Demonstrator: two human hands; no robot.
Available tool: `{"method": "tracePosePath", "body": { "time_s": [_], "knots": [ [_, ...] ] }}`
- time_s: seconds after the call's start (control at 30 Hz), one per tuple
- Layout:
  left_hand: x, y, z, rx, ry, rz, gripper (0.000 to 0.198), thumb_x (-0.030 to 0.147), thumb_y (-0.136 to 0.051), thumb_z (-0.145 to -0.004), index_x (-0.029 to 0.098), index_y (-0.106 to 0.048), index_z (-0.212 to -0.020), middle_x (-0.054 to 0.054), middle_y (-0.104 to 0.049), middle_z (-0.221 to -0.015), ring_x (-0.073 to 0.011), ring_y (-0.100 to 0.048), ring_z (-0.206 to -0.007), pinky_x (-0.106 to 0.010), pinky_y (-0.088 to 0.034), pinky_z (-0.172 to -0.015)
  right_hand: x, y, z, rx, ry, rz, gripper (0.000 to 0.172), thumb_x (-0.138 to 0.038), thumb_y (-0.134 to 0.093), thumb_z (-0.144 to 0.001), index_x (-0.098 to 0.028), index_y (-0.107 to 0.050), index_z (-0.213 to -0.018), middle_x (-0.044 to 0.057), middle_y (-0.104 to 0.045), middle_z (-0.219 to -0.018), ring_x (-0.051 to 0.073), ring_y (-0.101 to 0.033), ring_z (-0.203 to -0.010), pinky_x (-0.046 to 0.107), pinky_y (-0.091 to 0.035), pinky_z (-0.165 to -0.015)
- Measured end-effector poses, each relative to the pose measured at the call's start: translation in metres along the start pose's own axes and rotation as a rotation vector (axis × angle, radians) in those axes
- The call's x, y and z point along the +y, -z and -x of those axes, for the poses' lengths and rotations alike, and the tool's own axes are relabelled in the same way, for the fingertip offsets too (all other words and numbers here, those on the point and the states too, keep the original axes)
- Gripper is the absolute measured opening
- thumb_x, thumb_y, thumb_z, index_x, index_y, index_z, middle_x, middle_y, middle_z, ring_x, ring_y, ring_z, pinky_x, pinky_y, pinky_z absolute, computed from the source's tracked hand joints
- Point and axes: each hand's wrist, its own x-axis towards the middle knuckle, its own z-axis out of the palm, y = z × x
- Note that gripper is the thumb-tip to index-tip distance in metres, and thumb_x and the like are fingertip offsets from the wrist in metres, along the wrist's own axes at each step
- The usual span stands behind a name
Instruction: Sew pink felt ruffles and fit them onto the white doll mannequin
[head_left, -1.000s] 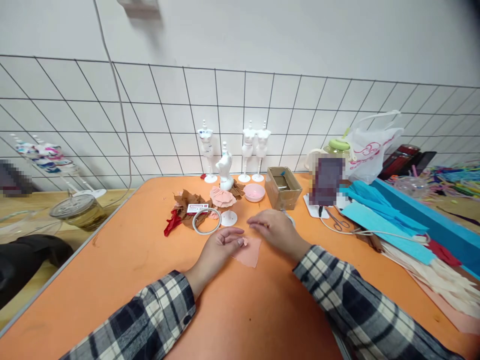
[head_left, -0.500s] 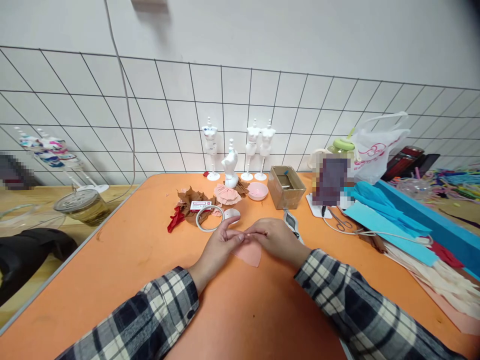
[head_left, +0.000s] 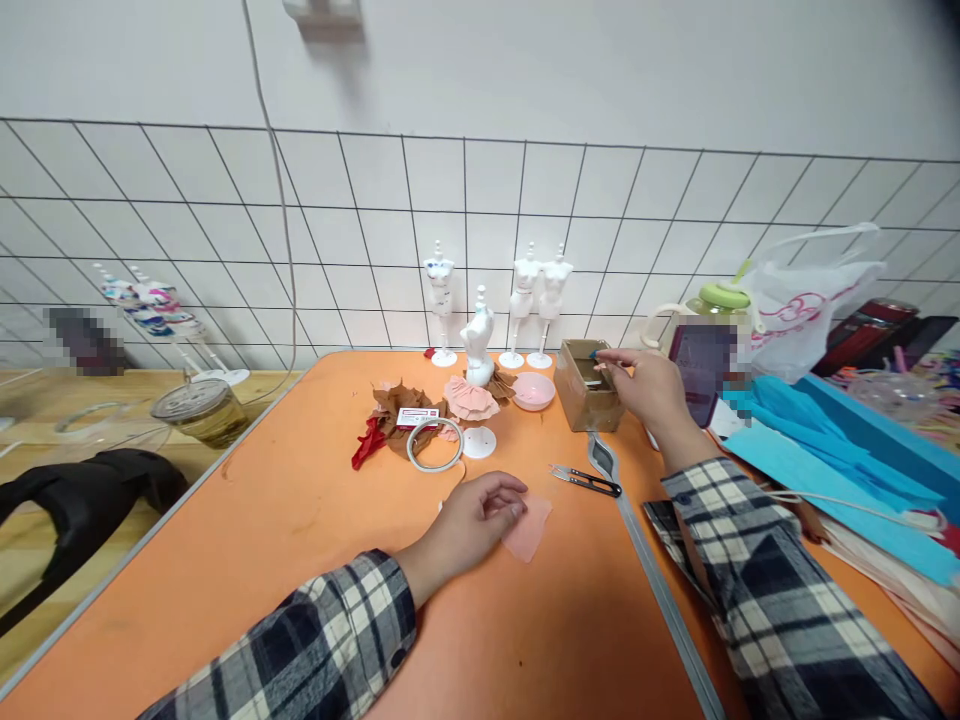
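My left hand (head_left: 474, 517) rests on the orange table (head_left: 300, 560), its curled fingers pinching the left edge of a small pink paper piece (head_left: 529, 527). My right hand (head_left: 646, 385) is stretched out to the small cardboard box (head_left: 587, 399) at the back. Its fingertips are pinched over the box's open top, near a small blue item whose nature I cannot make out. Black thread snips (head_left: 585, 480) lie on the table between the two hands.
White doll mannequins (head_left: 525, 300), one in a pink paper skirt (head_left: 469, 398), stand at the back with a pink dish (head_left: 534, 390), a tape ring (head_left: 435, 444) and brown and red paper scraps (head_left: 390, 415). Blue and cream paper sheets (head_left: 840, 450) lie right. A glass jar (head_left: 199, 412) stands left.
My right hand left the pink piece and moved back and right to the cardboard box. The thread snips now show on the table. My left hand stays on the pink piece. The camera turned left.
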Motion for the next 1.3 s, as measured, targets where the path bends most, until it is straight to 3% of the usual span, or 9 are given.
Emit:
{"method": "tracePosePath", "body": {
  "time_s": [0.13,0.27,0.37,0.47,0.6,0.73,0.87,1.03,1.3],
  "knots": [
    [0.002,0.001,0.001,-0.007,0.012,0.037,0.026,0.034,-0.065,-0.081,0.017,-0.063,-0.1,-0.01,-0.071,-0.095,-0.0197,-0.067,-0.089,-0.03,-0.05,-0.078,0.011,-0.008,-0.002,-0.071,0.054,0.075,0.029,-0.028,-0.051,-0.086,-0.025,-0.075,-0.102,0.005,-0.072,-0.109,0.026,-0.061,-0.105,0.04,-0.047,-0.088],
    [0.003,0.002,0.001,-0.012,0.014,0.039,0.026,0.035,-0.065,-0.081,0.017,-0.064,-0.1,-0.01,-0.071,-0.094,-0.0187,-0.066,-0.087,-0.03,-0.049,-0.077,0.012,-0.002,-0.006,-0.007,-0.033,0.054,0.03,-0.029,-0.052,-0.085,-0.026,-0.072,-0.107,0.004,-0.075,-0.091,0.025,-0.064,-0.089,0.037,-0.047,-0.077],
    [0.002,0.005,0.0,-0.021,0.007,0.069,0.03,0.036,-0.066,-0.081,0.016,-0.063,-0.103,-0.01,-0.071,-0.094,-0.0188,-0.066,-0.087,-0.031,-0.049,-0.079,-0.008,0.004,0.006,0.131,0.0,-0.001,0.032,-0.025,-0.05,-0.085,-0.023,-0.069,-0.11,0.006,-0.073,-0.093,0.024,-0.062,-0.087,0.036,-0.045,-0.079],
    [0.002,0.011,-0.001,-0.046,0.006,0.197,0.034,0.037,-0.069,-0.08,0.016,-0.062,-0.107,-0.01,-0.071,-0.096,-0.0201,-0.065,-0.093,-0.033,-0.048,-0.086,-0.049,0.003,0.049,0.143,0.08,-0.145,0.029,-0.025,-0.044,-0.09,-0.019,-0.066,-0.106,0.008,-0.07,-0.094,0.021,-0.061,-0.081,0.032,-0.045,-0.075],
    [0.002,0.02,-0.001,-0.045,0.03,0.455,0.036,0.035,-0.066,-0.082,0.018,-0.06,-0.114,-0.01,-0.071,-0.101,-0.0224,-0.065,-0.101,-0.037,-0.044,-0.095,-0.103,-0.007,0.128,-0.366,0.449,-0.178,0.018,-0.019,-0.048,-0.087,-0.02,-0.065,-0.092,0.006,-0.066,-0.088,0.02,-0.057,-0.083,0.031,-0.043,-0.075],
    [0.004,0.028,0.0,0.019,0.06,0.555,0.034,0.033,-0.065,-0.083,0.018,-0.06,-0.113,-0.012,-0.069,-0.106,-0.0247,-0.063,-0.107,-0.04,-0.045,-0.097,-0.115,-0.008,0.164,-0.625,0.475,-0.06,0.011,-0.025,-0.054,-0.087,-0.019,-0.063,-0.09,0.006,-0.062,-0.09,0.021,-0.054,-0.087,0.032,-0.041,-0.074],
    [0.013,0.035,0.007,0.13,-0.089,-0.002,0.018,0.031,-0.064,-0.082,0.019,-0.067,-0.095,-0.008,-0.07,-0.095,-0.0209,-0.065,-0.091,-0.035,-0.048,-0.086,-0.1,-0.002,0.16,-0.662,0.467,-0.076,0.015,-0.022,-0.052,-0.091,-0.02,-0.065,-0.098,0.004,-0.063,-0.094,0.019,-0.054,-0.091,0.031,-0.04,-0.079],
    [0.017,0.028,0.022,-0.147,-0.381,-0.85,0.014,0.028,-0.06,-0.086,0.022,-0.071,-0.092,-0.005,-0.07,-0.092,-0.0214,-0.06,-0.09,-0.034,-0.045,-0.081,-0.094,0.0,0.156,-0.599,0.493,-0.107,0.015,-0.024,-0.058,-0.089,-0.021,-0.07,-0.097,0.004,-0.063,-0.096,0.019,-0.053,-0.094,0.032,-0.039,-0.084],
    [0.02,0.018,0.024,-0.187,-0.422,-1.235,0.023,0.025,-0.047,-0.093,0.019,-0.068,-0.086,-0.005,-0.068,-0.083,-0.0206,-0.059,-0.083,-0.036,-0.044,-0.079,-0.091,-0.01,0.158,-0.651,0.5,-0.121,0.018,-0.018,-0.055,-0.091,-0.019,-0.073,-0.088,0.004,-0.068,-0.086,0.017,-0.058,-0.087,0.028,-0.039,-0.075]
  ]
}}
